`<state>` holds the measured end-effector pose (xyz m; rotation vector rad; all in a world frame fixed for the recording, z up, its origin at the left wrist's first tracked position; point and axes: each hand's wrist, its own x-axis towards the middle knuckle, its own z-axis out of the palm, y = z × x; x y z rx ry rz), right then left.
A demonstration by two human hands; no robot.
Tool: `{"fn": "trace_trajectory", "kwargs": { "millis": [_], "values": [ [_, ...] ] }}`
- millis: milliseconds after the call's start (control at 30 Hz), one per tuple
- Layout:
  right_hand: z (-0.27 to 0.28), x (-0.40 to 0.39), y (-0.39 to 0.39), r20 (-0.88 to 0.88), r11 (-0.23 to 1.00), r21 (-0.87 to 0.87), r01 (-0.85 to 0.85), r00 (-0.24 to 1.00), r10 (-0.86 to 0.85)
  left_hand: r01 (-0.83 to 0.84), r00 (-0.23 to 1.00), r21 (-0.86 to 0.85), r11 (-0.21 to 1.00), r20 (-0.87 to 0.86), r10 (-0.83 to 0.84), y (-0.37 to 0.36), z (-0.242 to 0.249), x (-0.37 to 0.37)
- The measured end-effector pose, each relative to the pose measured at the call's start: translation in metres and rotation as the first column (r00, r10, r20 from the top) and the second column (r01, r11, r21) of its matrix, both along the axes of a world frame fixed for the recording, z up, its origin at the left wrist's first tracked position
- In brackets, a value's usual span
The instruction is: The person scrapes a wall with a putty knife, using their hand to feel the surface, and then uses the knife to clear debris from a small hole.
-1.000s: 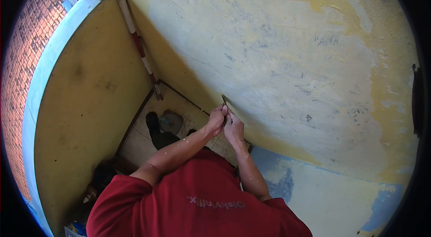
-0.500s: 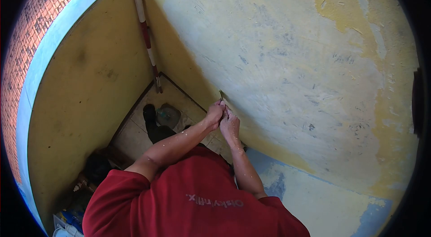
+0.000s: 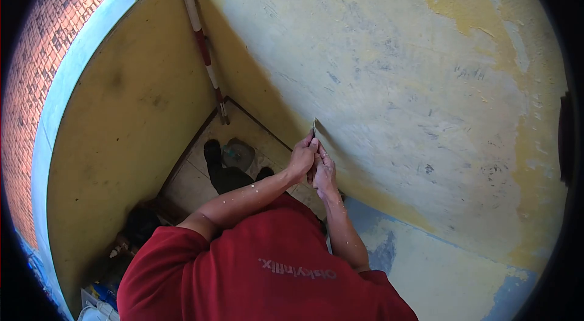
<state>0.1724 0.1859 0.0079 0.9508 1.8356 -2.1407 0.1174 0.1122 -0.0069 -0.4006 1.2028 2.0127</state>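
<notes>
Both hands are together low against the patchy white and yellow wall (image 3: pixel 377 78). A small thin blade-like tool (image 3: pixel 315 125) points up from between the fingers, its tip at or very near the wall. My left hand (image 3: pixel 302 158) is closed around the tool, thumb and fingers pinched near the blade. Just right of it and touching it, my right hand (image 3: pixel 325 174) is closed at the tool's lower part, which the fingers mostly hide. Pale specks dot both forearms.
A red and white pole (image 3: pixel 202 47) leans in the corner. On the tiled floor (image 3: pixel 191 169), a greyish container (image 3: pixel 238 155) sits beside a dark shoe (image 3: pixel 212 152). Dark clutter and a white bucket (image 3: pixel 97 310) are at lower left. A low wall (image 3: pixel 115 120) curves along the left.
The view has shifted slightly, moving the scene right. Both hands and the tool have moved a little right and up along the wall, and more of the blade's face shows.
</notes>
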Motion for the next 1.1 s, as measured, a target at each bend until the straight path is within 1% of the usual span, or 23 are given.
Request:
{"fn": "trace_trajectory", "kwargs": {
  "millis": [33,100,133,200,233,267,300,333,367,400,433,467,533,567,633,667,733,867,933,967,1033,1067,1100],
  "values": [
    [-0.001,-0.003,-0.006,-0.011,1.0,0.009,-0.02,1.0,0.02,0.006,1.0,-0.004,1.0,-0.001,-0.006,0.0,-0.008,0.002],
    [-0.001,-0.006,-0.008,-0.031,0.999,0.023,-0.026,0.999,0.027,-0.111,0.988,0.049,0.993,-0.098,0.116,0.003,-0.019,-0.002],
    [-0.001,-0.004,-0.007,-0.011,0.995,0.101,-0.019,1.0,0.02,-0.107,0.989,0.053,0.993,-0.098,0.112,0.003,-0.019,-0.002],
    [-0.001,0.002,-0.005,0.041,0.967,0.256,-0.02,0.999,0.009,0.03,0.99,0.043,0.999,-0.138,-0.023,0.001,-0.016,0.003],
    [-0.004,0.002,-0.001,0.046,0.964,0.263,-0.021,0.999,0.009,0.007,0.992,0.123,0.992,-0.128,0.009,0.008,-0.027,0.006],
    [-0.008,0.002,0.007,0.06,0.893,0.439,-0.099,0.995,0.081,0.004,0.992,0.134,0.991,-0.124,0.013,0.014,-0.033,0.006],
    [-0.004,-0.002,0.008,0.085,0.785,0.596,-0.169,0.985,0.148,-0.062,0.994,0.156,0.986,-0.08,0.075,0.019,-0.035,0.005],
    [-0.001,-0.005,0.005,0.087,0.782,0.601,-0.168,0.986,0.145,-0.123,0.991,0.171,0.978,-0.037,0.131,0.02,-0.038,0.005],
    [0.002,-0.01,0.0,0.118,0.729,0.653,-0.204,0.979,0.168,-0.118,0.991,0.175,0.978,-0.037,0.126,0.018,-0.041,0.007],
    [0.007,-0.013,-0.005,0.151,0.671,0.702,-0.241,0.97,0.19,-0.153,0.988,0.254,0.955,0.024,0.152,0.013,-0.037,0.006],
    [-0.005,-0.011,-0.005,-0.032,0.699,0.704,-0.125,0.978,0.207,-0.195,0.981,0.331,0.923,0.081,0.178,0.011,-0.032,0.002],
    [-0.007,-0.013,-0.004,-0.038,0.698,0.706,-0.121,0.977,0.208,-0.194,0.981,0.334,0.923,0.075,0.179,0.01,-0.027,-0.003],
    [0.005,-0.015,-0.009,0.096,0.674,0.714,-0.191,0.98,0.175,-0.251,0.967,0.285,0.925,0.106,0.23,0.011,-0.016,-0.003],
    [0.003,-0.016,-0.009,0.1,0.674,0.713,-0.191,0.98,0.171,-0.248,0.968,0.284,0.926,0.109,0.226,0.01,-0.02,-0.005],
    [0.0,-0.022,-0.008,0.187,0.598,0.746,-0.293,0.954,0.234,-0.185,0.983,0.3,0.936,0.053,0.177,0.005,-0.029,-0.015],
    [0.001,-0.022,-0.01,0.182,0.596,0.749,-0.289,0.955,0.234,-0.183,0.983,0.303,0.935,0.047,0.177,0.005,-0.03,-0.013],
    [0.008,-0.019,-0.016,0.036,0.633,0.758,-0.159,0.979,0.202,-0.198,0.977,0.344,0.918,0.143,0.157,-0.001,-0.014,-0.012],
    [-0.007,-0.021,-0.014,0.103,0.598,0.773,-0.211,0.972,0.21,-0.198,0.979,0.306,0.931,0.099,0.176,0.006,-0.043,-0.017],
    [-0.006,-0.019,-0.016,-0.002,0.601,0.789,-0.128,0.978,0.21,-0.198,0.978,0.374,0.906,0.138,0.157,0.003,-0.044,-0.016],
    [-0.003,-0.021,-0.015,-0.013,0.604,0.788,-0.116,0.979,0.205,-0.189,0.98,0.373,0.908,0.127,0.152,0.005,-0.043,-0.017],
    [0.01,-0.02,-0.017,0.005,0.666,0.737,-0.114,0.987,0.163,-0.155,0.988,0.276,0.949,0.072,0.14,0.007,-0.029,-0.014],
    [0.004,-0.017,-0.015,0.009,0.67,0.734,-0.111,0.988,0.153,-0.146,0.989,0.272,0.951,0.076,0.13,0.006,-0.036,-0.011],
    [0.0,-0.024,-0.015,0.092,0.661,0.727,-0.185,0.981,0.173,-0.144,0.989,0.277,0.95,0.057,0.133,0.002,-0.037,-0.018]
  ]
}}
